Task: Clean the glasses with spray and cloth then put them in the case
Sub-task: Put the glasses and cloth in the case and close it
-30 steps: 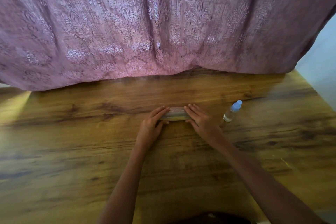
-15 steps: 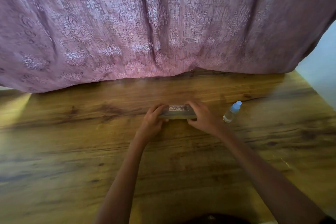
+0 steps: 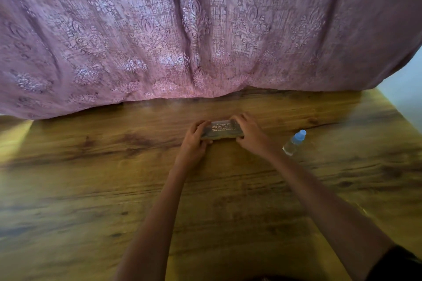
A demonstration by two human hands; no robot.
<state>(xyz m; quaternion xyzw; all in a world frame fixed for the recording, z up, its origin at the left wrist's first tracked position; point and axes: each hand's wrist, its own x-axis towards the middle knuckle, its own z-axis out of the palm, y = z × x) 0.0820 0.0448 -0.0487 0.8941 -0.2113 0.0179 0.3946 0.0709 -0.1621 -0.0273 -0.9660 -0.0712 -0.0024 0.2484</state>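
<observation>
A grey glasses case [image 3: 222,129] with pale printed lettering on its lid lies across the middle of the wooden table [image 3: 91,189]. My left hand [image 3: 194,141] grips its left end and my right hand [image 3: 250,134] grips its right end, fingers curled over the far edge. The lid looks closed. A small clear spray bottle [image 3: 294,142] with a blue cap lies tilted on the table just right of my right hand. No glasses or cloth show in this view.
A pink patterned curtain [image 3: 182,41] hangs down to the table's far edge. The table's right edge [image 3: 392,109] runs along a pale wall at the upper right.
My fingers went from resting flat at the case's ends to curling around it. The case's printed top has turned up into view.
</observation>
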